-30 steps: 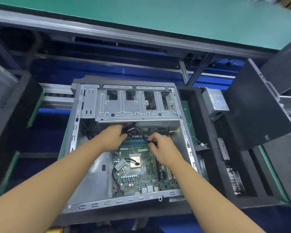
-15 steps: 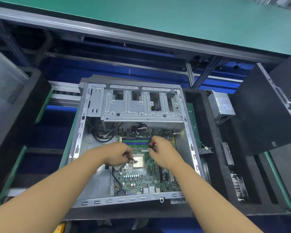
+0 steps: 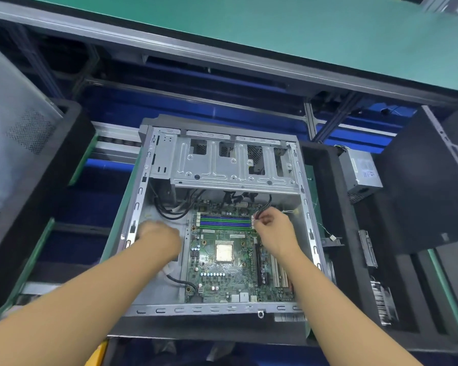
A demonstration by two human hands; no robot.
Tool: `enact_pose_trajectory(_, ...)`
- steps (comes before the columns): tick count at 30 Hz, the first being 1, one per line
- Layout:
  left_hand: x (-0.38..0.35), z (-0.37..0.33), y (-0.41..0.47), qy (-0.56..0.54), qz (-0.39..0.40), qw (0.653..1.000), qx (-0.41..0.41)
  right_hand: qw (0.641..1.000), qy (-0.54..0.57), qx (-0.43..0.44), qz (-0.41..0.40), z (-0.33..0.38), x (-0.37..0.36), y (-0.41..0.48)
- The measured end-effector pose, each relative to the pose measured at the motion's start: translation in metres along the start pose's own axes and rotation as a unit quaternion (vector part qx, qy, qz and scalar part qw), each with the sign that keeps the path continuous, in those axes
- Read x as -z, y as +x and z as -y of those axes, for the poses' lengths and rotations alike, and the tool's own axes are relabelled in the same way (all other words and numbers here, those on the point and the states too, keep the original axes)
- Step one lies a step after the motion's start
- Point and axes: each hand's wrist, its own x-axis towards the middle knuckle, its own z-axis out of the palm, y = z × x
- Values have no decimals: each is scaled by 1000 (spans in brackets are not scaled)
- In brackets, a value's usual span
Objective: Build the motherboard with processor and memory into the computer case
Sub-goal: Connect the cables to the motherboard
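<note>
Right now your right hand (image 3: 275, 232) pinches a cable connector (image 3: 253, 220) between curled fingers at the right end of the memory slots (image 3: 224, 223). The motherboard (image 3: 222, 282) lies flat inside the case (image 3: 196, 310). Your left hand (image 3: 160, 241) hovers blurred over the case floor beside it; its fingers' state cannot be told.

No readable text; power supply label (image 3: 364, 170) blurred

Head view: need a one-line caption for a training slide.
The right hand pinches a cable connector beside the memory slots; motherboard lies in the open case, left hand blurred.
</note>
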Motion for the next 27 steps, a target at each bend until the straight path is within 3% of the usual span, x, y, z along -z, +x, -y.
enact_pose_trajectory(3,8,-7,6,-32,-118,993,5,999,20,-7,-31,6,-1,8)
enact_pose_trajectory(7,14,-17,14,-214,-155,963,-61,998,56,-13,27,22,-14,19)
enact_pose_trajectory(10,9,-22,22,-305,-131,941,-64,981,158,-43,105,32,-24,27)
enact_pose_trajectory(13,0,-25,25,-291,-128,948,-36,926,321,-100,173,46,-37,34)
enact_pose_trajectory(15,-5,-22,26,-268,-123,955,-14,919,324,-112,193,55,-45,38)
enact_pose_trajectory(21,-3,-13,33,-305,-64,950,-22,958,225,-129,124,62,-49,57)
enact_pose_trajectory(27,9,-5,32,-479,-32,876,-52,942,264,-203,46,36,-23,76)
